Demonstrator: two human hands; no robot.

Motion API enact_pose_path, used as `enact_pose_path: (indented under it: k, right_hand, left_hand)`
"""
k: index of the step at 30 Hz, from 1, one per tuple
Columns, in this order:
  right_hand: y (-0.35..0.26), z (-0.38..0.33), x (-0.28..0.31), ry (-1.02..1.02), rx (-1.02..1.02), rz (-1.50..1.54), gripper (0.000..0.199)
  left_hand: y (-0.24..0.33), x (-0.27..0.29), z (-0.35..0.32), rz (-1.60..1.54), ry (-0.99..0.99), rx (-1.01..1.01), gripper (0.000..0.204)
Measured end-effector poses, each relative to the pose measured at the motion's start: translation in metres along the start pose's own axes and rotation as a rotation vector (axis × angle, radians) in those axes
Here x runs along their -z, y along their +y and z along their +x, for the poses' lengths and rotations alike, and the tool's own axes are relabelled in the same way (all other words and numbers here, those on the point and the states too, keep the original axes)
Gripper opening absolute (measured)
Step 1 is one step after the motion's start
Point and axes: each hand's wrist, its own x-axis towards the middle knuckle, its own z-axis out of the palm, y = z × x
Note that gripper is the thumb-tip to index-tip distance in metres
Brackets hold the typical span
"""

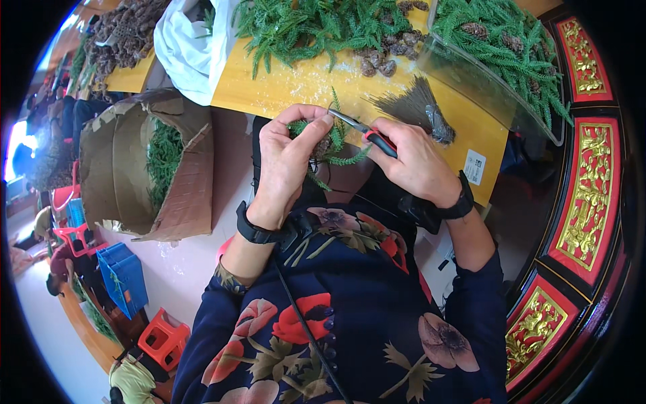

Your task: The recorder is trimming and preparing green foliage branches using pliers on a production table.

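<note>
In front of my body, over the table's near edge, my left hand pinches a green artificial pine sprig between thumb and fingers. Something brown, perhaps a pine cone, shows among the needles just below the fingers. My right hand is wrapped round long-nosed pliers with red and black handles. Their metal tip reaches the left thumb and fingertips; what the jaws grip is too small to make out. A bundle of thin brown wires lies on the table beyond the right hand.
The yellow table bears a heap of green sprigs and several pine cones. A clear bin of greenery stands at the right. At the left are a cardboard box, a blue crate, stools and other people.
</note>
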Motion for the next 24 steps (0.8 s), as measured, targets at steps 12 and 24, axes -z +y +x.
enact_pose_path:
  k: [12,24]
  right_hand:
    - [0.000,0.001,-0.007,0.009,-0.006,0.046,0.021]
    - [0.002,0.004,-0.013,0.036,0.013,0.049,0.019]
  left_hand:
    - [-0.005,0.004,0.001,0.254,0.046,-0.165,0.010]
    - [-0.005,0.007,0.003,0.390,0.074,-0.239,0.011]
